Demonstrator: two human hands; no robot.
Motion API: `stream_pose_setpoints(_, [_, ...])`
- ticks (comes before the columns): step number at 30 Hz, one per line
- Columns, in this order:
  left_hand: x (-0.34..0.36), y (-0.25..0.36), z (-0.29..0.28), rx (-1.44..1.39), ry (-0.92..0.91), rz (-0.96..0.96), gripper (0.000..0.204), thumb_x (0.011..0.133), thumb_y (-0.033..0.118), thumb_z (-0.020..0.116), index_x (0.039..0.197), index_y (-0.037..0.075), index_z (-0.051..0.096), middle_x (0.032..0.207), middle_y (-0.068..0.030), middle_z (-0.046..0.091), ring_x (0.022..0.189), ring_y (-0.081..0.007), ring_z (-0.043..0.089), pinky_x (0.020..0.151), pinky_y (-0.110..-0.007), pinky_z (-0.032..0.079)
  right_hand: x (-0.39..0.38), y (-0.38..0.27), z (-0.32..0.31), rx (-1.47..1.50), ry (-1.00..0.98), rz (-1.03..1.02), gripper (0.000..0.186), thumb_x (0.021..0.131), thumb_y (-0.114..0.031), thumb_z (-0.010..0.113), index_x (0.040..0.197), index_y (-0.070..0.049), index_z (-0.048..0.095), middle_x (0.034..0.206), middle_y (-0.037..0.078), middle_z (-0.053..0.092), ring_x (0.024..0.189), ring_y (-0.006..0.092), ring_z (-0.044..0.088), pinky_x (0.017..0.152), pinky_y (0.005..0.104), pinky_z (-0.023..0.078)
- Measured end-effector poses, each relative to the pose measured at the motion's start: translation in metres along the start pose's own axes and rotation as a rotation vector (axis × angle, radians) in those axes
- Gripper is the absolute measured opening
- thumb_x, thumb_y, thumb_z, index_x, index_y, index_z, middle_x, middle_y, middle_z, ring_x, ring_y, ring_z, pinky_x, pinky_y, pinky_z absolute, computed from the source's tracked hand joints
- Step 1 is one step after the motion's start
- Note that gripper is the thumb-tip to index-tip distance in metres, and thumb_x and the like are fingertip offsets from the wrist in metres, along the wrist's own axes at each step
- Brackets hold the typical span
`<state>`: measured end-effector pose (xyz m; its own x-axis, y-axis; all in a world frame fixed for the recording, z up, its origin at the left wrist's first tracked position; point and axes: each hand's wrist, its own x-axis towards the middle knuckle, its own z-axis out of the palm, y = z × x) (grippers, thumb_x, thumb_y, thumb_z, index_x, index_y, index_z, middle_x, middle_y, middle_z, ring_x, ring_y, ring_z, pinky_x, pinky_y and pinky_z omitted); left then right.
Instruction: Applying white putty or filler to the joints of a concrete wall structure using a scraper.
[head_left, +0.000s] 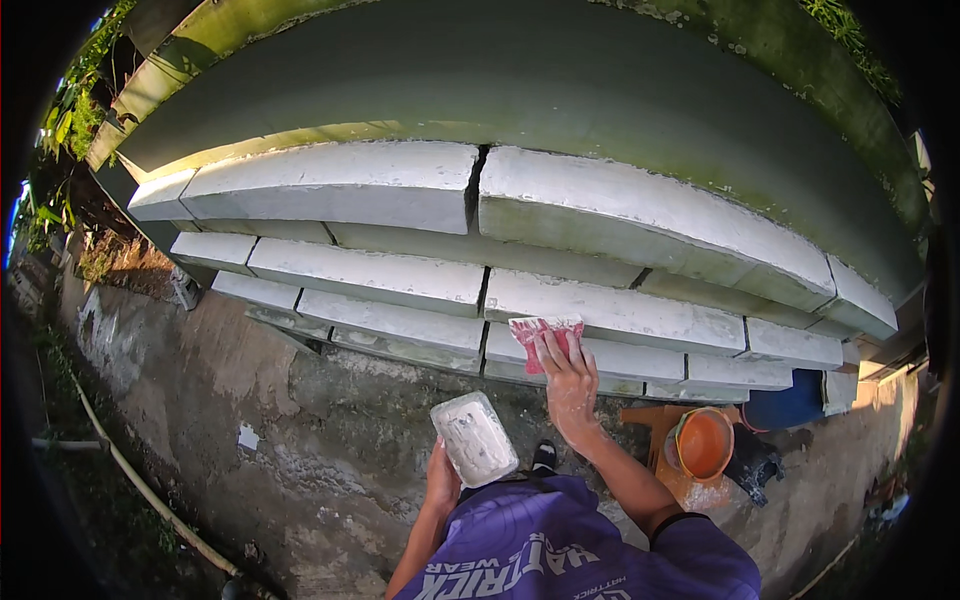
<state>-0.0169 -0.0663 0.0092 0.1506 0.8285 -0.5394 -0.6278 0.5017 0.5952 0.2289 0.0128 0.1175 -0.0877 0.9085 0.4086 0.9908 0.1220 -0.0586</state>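
My right hand [572,390] is closed round a pinkish-red putty spreader [538,350] with white paste along its wide edge. That edge lies against the front of a pale stepped ledge [610,308], just right of a dark vertical gap. White smears coat the fingers and wrist. Lower and to the left, my left hand [441,475] grips a whitish rectangular tub [501,440] by its left side, in front of my body. Paste residue lines the tub's inside. Most of the left fingers are hidden beneath it.
Several tiers of white-coated ledges run across, split by dark joints, with a grey-green wall [480,90] above. At right an orange bucket [705,445] stands on an orange-brown stool [660,420], near a dark cloth [755,465] and a blue tub [785,405]. A pipe [130,465] lies left.
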Motion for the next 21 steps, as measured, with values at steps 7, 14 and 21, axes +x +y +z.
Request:
stream_pose_setpoints(7, [0.002, -0.003, -0.002, 0.018, 0.003, -0.020, 0.049, 0.108, 0.037, 0.038, 0.144, 0.004, 0.045, 0.143, -0.0100, 0.054, 0.130, -0.0223, 0.053, 0.112, -0.040, 0.040, 0.015, 0.009, 0.028, -0.172, -0.077, 0.131, 0.047, 0.089, -0.011, 0.056, 0.136, -0.011, 0.059, 0.143, 0.005, 0.056, 0.132, 0.0315, 0.050, 0.111, 0.0451, 0.035])
stream_pose_setpoints(14, [0.001, -0.007, -0.007, -0.017, 0.002, 0.001, 0.049, 0.109, 0.038, 0.038, 0.144, 0.004, 0.045, 0.142, -0.0098, 0.055, 0.129, -0.0223, 0.053, 0.112, -0.040, 0.041, 0.036, -0.009, -0.002, 0.045, 0.130, 0.080, 0.048, 0.083, -0.004, 0.060, 0.131, -0.011, 0.063, 0.139, 0.007, 0.059, 0.125, 0.0308, 0.055, 0.106, 0.0441, 0.040])
stream_pose_setpoints(21, [-0.003, -0.001, 0.001, 0.024, -0.001, -0.016, 0.050, 0.108, 0.038, 0.038, 0.144, 0.004, 0.045, 0.141, -0.0099, 0.056, 0.129, -0.0226, 0.054, 0.112, -0.040, 0.040, 0.038, -0.032, 0.042, -0.221, -0.103, 0.014, 0.050, 0.090, -0.012, 0.056, 0.140, -0.009, 0.055, 0.146, 0.013, 0.052, 0.130, 0.0331, 0.053, 0.109, 0.0462, 0.037])
